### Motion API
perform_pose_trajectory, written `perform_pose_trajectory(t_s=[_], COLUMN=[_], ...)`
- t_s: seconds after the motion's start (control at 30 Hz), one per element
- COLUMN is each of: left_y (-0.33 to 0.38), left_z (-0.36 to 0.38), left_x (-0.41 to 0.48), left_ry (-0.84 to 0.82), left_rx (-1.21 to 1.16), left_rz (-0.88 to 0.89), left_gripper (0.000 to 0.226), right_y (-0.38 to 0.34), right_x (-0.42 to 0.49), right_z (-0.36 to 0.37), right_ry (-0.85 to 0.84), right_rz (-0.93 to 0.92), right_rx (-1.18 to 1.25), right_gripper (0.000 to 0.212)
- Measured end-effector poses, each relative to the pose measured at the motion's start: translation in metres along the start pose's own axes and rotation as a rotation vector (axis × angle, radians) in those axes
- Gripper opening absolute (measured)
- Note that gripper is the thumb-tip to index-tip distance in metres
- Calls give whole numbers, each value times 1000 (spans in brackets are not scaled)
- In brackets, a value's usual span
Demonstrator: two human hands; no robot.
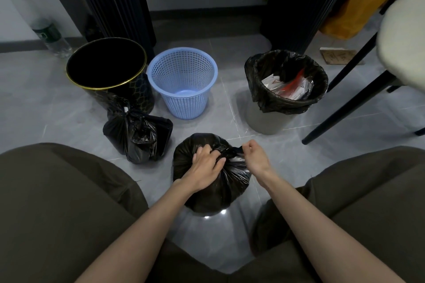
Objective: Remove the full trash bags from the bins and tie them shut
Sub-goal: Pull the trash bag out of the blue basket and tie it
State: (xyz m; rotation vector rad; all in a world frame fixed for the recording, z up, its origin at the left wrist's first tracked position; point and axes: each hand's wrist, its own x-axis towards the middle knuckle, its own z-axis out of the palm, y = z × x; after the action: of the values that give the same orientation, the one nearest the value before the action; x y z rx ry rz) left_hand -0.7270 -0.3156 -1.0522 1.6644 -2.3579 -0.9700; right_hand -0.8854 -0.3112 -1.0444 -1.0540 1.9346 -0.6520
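Left hand (205, 164) and right hand (254, 155) are pinching the trash bag (207, 193) at its neck, fingers curled; uneven pulling risks tearing the plastic.

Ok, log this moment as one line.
step: tying bag on floor | left hand: grips its gathered neck | right hand: pinches neck end | other bag: tied, beside black bin | grey bin: full bag not yet removed

Bottle (51, 37) far left; chair (402, 41) right; cardboard (338, 55) beyond
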Motion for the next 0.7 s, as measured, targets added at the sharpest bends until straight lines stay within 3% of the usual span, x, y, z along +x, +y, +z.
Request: perform_pose_trajectory(t_s=[0.07,0.1,0.2,0.43,0.53,0.63,0.7], left_y=[1,1,-3,-12,-10,-10,-11], left_z=[0,-1,-2,-6,-11,-13,-11], left_x=[-2,-2,-1,-2,-1,0,0], left_ry=[17,32,36,-32,-49,-74,-72], left_rx=[-2,-4,8,6,-23,-20,9], left_rz=[26,34,18,-42,-41,-23,14], left_gripper=[31,31,31,33,32,31,30], right_y=[3,2,-2,2,-7,-15,-18], right_x=[-4,-7,-14,-12,-15,-20,-19], right_z=[-1,-1,1,2,-4,-9,-12], right_ry=[21,38,4,-381,-414,-412,-452], right_rz=[-177,-284,-524,-449,-378,-173,70], right_rx=[-537,-675,-763,-523,-346,10,252], right_gripper=[24,23,11,22,23,26,24])
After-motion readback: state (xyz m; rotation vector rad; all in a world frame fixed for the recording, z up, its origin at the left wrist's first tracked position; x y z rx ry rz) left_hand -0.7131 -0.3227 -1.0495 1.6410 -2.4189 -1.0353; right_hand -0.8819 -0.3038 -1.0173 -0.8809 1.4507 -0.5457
